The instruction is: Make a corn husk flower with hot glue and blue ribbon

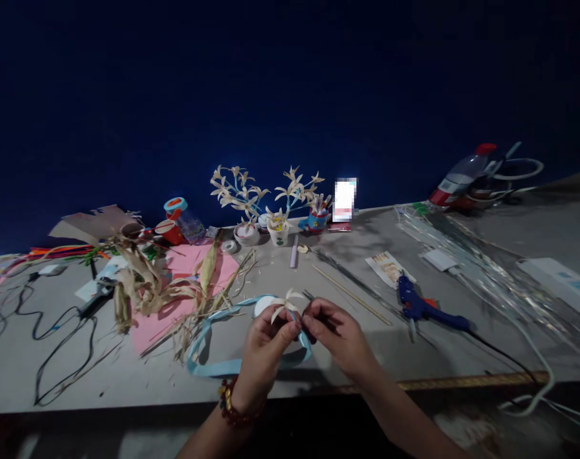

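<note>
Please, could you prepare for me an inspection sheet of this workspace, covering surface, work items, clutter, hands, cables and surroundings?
Surface: grey table, small scraps scattered at left.
Work items: pale flower held up at the fingertips; light-blue ribbon lying in a loose loop by the left wrist.
Clutter: dried husks and pink sheets at left; blue glue gun at right.
Hands: left hand pinches the flower; right hand has its fingertips close beside it, grip unclear.
Cables: black cable looped at left; glue gun's cord and white cable run toward the front edge at right.
Surroundings: dark blue wall behind; other people: nothing seen.
</note>
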The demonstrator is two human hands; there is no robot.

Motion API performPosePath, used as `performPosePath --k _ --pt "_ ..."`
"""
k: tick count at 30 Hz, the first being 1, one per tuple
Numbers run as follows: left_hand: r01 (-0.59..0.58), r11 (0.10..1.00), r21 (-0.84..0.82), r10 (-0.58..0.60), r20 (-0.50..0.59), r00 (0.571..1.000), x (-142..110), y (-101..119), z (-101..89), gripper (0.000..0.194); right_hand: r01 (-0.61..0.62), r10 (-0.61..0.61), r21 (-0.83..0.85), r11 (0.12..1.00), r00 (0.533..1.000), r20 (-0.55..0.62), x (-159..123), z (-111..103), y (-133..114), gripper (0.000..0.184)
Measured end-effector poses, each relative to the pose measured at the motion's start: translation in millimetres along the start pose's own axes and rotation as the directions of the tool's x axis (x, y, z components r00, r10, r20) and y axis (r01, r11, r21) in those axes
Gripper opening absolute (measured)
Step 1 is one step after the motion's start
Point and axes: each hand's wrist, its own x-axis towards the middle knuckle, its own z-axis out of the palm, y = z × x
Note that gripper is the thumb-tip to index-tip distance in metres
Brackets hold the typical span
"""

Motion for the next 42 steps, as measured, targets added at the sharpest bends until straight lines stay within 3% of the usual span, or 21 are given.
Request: performPosePath --k 8,14,18,20,26,30,34,38,42 --pt "-0.004 0.997 0.073 0.008 -0.053 0.999 -2 2 0.0 0.018 0.043 -0.042 -0.048 0.998 0.999 0.014 0 0 0 0.034" --pt "0.024 0.999 -0.045 -0.023 0.006 1.000 1 2 -3.2 0.019 -0.036 0.036 0.012 0.999 0.999 -0.026 0 -6 0 0.029" --pt "0.017 0.996 -0.084 -0.016 0.008 1.000 4 4 -3.8 0.020 0.102 -0.103 -0.026 0.994 0.994 -0.041 -1 -13 -1 0.010" --pt "0.016 0.997 -0.074 -0.016 0.005 1.000 5 4 -3.3 0.019 0.139 -0.139 -0.047 0.989 0.990 0.004 -3 -13 -4 0.012" --pt "-0.059 0.997 0.044 0.059 0.017 0.998 3 1 -6.7 0.011 0.110 -0.072 -0.276 0.955 0.987 0.144 -4 -3 -9 0.017" --pt "-0.117 0.974 0.196 0.116 0.013 0.993 1 -1 -12.2 0.006 0.060 -0.031 -0.180 0.982 0.987 0.158 3 0 -10 0.029" --pt "-0.166 0.926 0.340 0.169 0.020 0.985 0 1 -15.8 0.006 0.024 0.001 -0.155 0.988 0.987 0.159 5 0 -11 0.029" --pt "-0.175 0.907 0.383 0.202 -0.032 0.979 0 -1 -16.5 0.008 0.129 -0.120 -0.390 0.912 0.992 0.048 -1 1 -11 0.023" --pt "-0.169 0.924 0.343 0.212 -0.092 0.973 -1 -4 -14.8 0.010 0.231 -0.293 -0.639 0.733 0.956 0.009 -12 5 -13 0.011"
